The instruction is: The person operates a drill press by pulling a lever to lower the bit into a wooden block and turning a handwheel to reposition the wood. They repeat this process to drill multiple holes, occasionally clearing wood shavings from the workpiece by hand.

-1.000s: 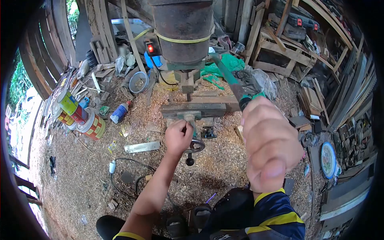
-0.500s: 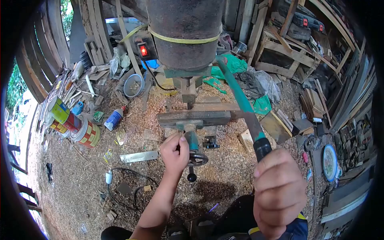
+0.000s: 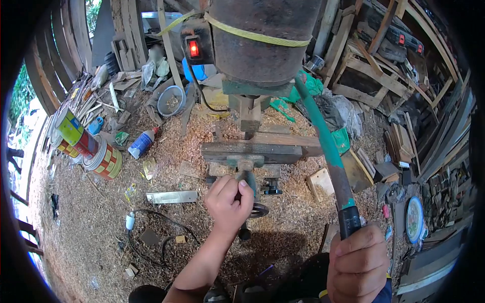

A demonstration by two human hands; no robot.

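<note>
Below the dark drum (image 3: 262, 59), the person's right hand (image 3: 359, 262) grips a green lever (image 3: 327, 141), while the left hand (image 3: 227, 201) curls near a handwheel (image 3: 265, 210), its grasp unclear.

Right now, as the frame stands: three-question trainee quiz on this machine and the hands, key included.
1. Which hand grips the green lever by its black handle?
2. True or false: the red switch is lit.
3. What colour is the strap across the dark housing? A) red B) yellow C) blue

Key:
1. The right hand
2. True
3. B
</note>
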